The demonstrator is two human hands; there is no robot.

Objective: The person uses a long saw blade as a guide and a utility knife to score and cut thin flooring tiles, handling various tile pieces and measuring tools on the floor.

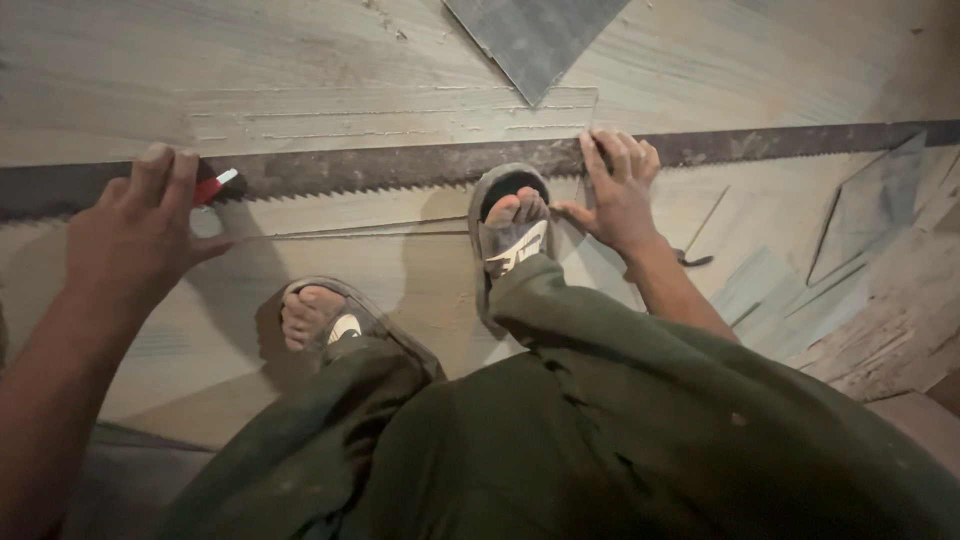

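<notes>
The left hand (pixel 135 235) has its fingers (pixel 165 165) bunched together around a small red-handled cutter (pixel 213 186), whose pale tip pokes out to the right and sits against the lower, toothed edge of a long saw blade (pixel 400 167). The fingertips rest on the blade itself. The right hand (pixel 618 195) lies flat, fingers (pixel 612 152) slightly spread and pressed down on the same blade further along, thumb stretched toward the nearer foot.

The saw blade is dark, rusty and lies flat across the whole width of the view, teeth pointing toward the person, used like a straight edge on a pale wood-grain sheet (pixel 300 90) spread over the floor. A faint scored line runs in the sheet just below the blade.

Between the hands, a foot in a grey sandal (pixel 510 235) stands with its toes touching the blade; the other sandalled foot (pixel 325 318) is set back nearer the left hand. Dark green trousers (pixel 600 430) fill the lower view. Offcuts of sheet (pixel 870 205) lie at the right, and a grey triangular piece (pixel 535 40) at the top.
</notes>
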